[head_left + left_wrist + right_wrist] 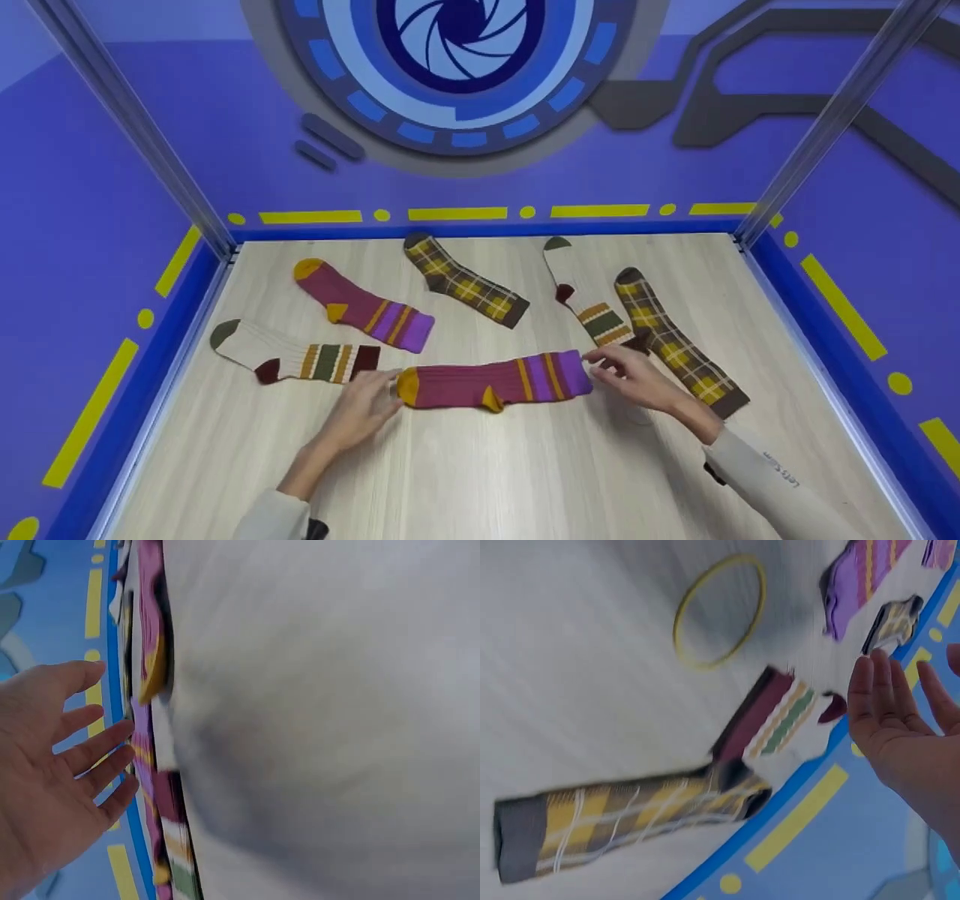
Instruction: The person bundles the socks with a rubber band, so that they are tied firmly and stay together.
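A maroon sock (465, 385) with a mustard toe and heel and a purple striped cuff lies flat across the middle of the table. At its toe end is my left hand (361, 411), whose spread fingers hold nothing in the left wrist view. Close to the purple cuff hovers my right hand (641, 381), fingers loosely bent; the right wrist view shows no sock in them. Just beyond the left hand, a cream sock (289, 356) has its dark red cuff partly covered. Beside the right hand are another cream sock (592, 304) and a brown-yellow plaid sock (679, 352).
Farther back lie a second maroon sock (367, 307) and a second plaid sock (469, 285). A thin yellow ring (676, 634) appears on the tabletop in the right wrist view. Blue walls with metal corner posts (840, 112) enclose the wooden table (480, 480).
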`<state>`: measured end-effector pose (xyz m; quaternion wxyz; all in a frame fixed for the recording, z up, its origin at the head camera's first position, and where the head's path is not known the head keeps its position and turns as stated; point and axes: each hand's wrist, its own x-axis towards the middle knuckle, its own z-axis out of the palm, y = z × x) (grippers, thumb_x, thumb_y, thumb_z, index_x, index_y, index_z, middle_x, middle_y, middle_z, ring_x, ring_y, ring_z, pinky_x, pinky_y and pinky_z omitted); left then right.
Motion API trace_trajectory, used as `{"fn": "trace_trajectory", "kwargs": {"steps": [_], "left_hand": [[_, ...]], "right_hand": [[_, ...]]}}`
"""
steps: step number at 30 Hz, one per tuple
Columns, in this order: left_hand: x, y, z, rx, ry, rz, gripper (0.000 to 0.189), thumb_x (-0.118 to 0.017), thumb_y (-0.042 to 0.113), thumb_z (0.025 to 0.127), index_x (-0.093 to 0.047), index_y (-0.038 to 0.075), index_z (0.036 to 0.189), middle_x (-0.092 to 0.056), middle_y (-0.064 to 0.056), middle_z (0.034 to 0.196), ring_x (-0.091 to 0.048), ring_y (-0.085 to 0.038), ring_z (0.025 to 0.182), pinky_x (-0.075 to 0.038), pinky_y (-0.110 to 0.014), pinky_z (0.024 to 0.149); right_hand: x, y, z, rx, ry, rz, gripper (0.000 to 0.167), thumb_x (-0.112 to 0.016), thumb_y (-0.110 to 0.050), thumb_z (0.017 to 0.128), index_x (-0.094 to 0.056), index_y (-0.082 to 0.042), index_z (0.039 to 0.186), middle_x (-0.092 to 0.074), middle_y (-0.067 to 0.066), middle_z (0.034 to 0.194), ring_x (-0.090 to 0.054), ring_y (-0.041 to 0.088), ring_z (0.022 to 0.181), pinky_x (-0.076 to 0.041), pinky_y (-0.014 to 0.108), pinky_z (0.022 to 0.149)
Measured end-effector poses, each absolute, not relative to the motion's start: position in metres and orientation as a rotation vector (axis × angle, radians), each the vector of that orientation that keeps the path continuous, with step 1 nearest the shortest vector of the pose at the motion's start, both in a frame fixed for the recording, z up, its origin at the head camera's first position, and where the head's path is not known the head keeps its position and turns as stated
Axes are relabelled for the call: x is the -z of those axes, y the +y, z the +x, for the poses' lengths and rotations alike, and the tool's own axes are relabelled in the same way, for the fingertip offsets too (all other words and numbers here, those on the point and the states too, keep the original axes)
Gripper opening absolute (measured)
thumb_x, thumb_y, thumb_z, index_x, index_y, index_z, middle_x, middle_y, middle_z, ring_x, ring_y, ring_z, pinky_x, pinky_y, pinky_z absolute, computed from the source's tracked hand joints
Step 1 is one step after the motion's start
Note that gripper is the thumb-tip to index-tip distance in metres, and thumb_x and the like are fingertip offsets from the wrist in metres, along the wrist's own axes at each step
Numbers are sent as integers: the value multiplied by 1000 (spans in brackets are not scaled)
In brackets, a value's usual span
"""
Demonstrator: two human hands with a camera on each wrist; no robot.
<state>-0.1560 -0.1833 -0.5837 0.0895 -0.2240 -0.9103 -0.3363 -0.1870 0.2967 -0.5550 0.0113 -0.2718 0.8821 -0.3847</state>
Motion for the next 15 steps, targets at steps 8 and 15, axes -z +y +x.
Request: {"fn": "trace_trajectory", "kwargs": {"steps": [8,15], "left_hand": [[593,-150,-155,970,-2782,-780,35,-69,14,97,-67,2,130,-69,-15,119,-62,-29,109,-52,-46,93],[601,-139,-154,899,-2815,-648,34,-71,10,93,-69,2,126,-66,-13,112,-59,-27,101,-53,-43,86]], "right_hand": [[575,280,-182,1125,2663,-868,31,-64,-9,99,-65,11,124,-67,24,112,-66,29,97,-56,28,77],[590,270,-181,1087,2706,-896,32,-65,-5,97,-65,14,124,-63,23,111,-65,39,102,-58,39,86]]}}
